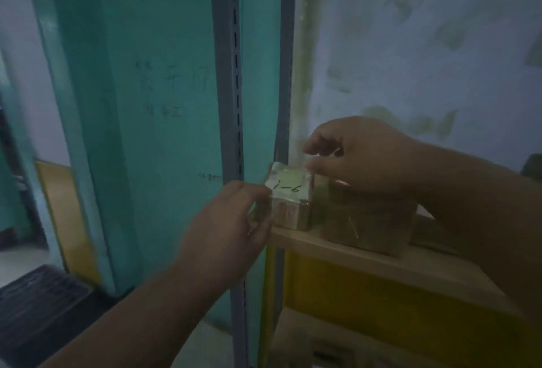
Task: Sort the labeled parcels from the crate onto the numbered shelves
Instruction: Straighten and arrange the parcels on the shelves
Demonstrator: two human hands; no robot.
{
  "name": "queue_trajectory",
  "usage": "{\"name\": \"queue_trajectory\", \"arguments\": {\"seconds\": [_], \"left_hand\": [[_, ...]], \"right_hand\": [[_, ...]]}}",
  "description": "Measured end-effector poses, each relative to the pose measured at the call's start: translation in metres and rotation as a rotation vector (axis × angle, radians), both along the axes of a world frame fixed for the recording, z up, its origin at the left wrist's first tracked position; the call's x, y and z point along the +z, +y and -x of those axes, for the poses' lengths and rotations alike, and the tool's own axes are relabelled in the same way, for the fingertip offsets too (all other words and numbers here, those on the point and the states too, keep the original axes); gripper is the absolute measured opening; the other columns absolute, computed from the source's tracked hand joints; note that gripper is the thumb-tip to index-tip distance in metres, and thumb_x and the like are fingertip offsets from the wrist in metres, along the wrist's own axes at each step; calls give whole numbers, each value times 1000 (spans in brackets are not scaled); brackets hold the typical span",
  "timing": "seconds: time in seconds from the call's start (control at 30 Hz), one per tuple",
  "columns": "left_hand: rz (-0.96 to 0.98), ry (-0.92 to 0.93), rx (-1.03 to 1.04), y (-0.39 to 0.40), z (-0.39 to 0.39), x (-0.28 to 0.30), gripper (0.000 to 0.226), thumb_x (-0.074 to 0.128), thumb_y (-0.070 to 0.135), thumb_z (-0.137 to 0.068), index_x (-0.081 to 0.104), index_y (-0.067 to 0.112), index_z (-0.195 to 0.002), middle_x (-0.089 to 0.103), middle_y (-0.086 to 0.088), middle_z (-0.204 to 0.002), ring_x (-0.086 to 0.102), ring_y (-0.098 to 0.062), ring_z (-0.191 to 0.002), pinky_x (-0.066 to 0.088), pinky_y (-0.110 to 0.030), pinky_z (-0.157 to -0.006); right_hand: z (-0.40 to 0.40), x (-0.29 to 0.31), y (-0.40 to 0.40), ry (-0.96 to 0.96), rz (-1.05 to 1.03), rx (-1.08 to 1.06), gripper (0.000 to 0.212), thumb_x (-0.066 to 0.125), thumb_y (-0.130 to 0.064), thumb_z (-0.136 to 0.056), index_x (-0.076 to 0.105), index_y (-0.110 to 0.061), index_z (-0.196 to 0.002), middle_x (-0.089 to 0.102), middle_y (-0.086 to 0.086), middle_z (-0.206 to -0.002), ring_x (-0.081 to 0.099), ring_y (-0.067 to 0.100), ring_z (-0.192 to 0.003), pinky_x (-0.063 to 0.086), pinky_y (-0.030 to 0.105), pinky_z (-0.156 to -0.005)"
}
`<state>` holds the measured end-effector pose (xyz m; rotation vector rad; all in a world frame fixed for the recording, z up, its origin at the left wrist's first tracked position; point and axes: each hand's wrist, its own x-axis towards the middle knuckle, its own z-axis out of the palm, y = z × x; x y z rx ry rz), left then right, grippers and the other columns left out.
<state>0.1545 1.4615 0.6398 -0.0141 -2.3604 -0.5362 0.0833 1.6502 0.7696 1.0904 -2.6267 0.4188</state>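
A small taped parcel [289, 191] with "1-6" handwritten on its top label stands at the left end of a wooden shelf board [346, 253]. My left hand [231, 227] touches its left side, fingers curled around the near corner. My right hand [360, 159] hovers over its right top edge, thumb and forefinger pinched close, palm resting on a larger brown taped parcel [366, 221] that sits right beside it on the same board.
Grey slotted shelf uprights [231, 89] rise just left of the parcels. A teal door [158, 103] lies behind them, a pale wall [425, 45] to the right. Below the board is a yellow panel [396, 312] and a lower shelf.
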Motion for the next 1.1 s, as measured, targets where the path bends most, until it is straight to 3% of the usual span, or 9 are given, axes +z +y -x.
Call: {"name": "queue_trajectory", "arguments": {"seconds": [0.1, 0.2, 0.37, 0.43, 0.7, 0.97, 1.1], "left_hand": [[-20, 24, -42, -9, 8, 1, 34, 68, 36, -88, 62, 35, -121, 56, 16, -117, 54, -3, -79, 47, -24, -74], [-42, 85, -21, -16, 14, -1, 34, 70, 35, -87, 65, 33, -121, 56, 15, -106, 55, -5, -81, 49, -28, -76], [93, 123, 12, -24, 24, -2, 32, 74, 38, -83, 69, 31, -114, 57, 11, -88, 54, -13, -75, 44, -28, -63], [113, 136, 12, -28, 28, -1, 30, 76, 37, -81, 71, 30, -110, 56, 10, -80, 53, -14, -71, 40, -27, -60], [159, 228, -7, -36, 33, -6, 25, 86, 25, -73, 77, 24, -95, 63, 5, -70, 60, -21, -63, 40, -24, -57], [172, 208, -24, -37, 32, -3, 25, 85, 31, -75, 77, 26, -98, 61, 9, -70, 59, -18, -63, 43, -25, -56], [164, 206, -77, -35, 30, 3, 27, 80, 36, -79, 74, 27, -104, 47, 17, -71, 49, -9, -63, 39, -24, -57]], "right_hand": [[27, 13, -19, -36, -197, -41, 32, 66, -39, -92, 65, -24, -120, 64, -9, -110, 60, 9, -99, 48, 27, -86], [58, 12, -37, -81, -381, -91, 42, 71, -41, -88, 61, -25, -126, 64, -9, -118, 59, 13, -105, 49, 34, -94], [84, 5, -61, -129, -510, -103, 47, 75, -42, -84, 60, -25, -126, 63, -8, -122, 60, 15, -103, 50, 29, -82], [90, 0, -68, -134, -546, -90, 46, 74, -42, -84, 61, -26, -125, 63, -6, -123, 59, 16, -104, 51, 32, -85], [91, -8, -64, -168, -491, -87, 43, 75, -45, -83, 61, -28, -120, 65, -6, -116, 62, 15, -99, 57, 37, -85], [81, -5, -62, -150, -430, -142, 51, 74, -49, -82, 60, -27, -126, 63, -6, -120, 61, 17, -106, 54, 37, -90], [60, 5, -42, -91, -200, -154, 45, 71, -51, -83, 62, -28, -122, 63, -12, -115, 61, 10, -104, 50, 33, -94]]}}
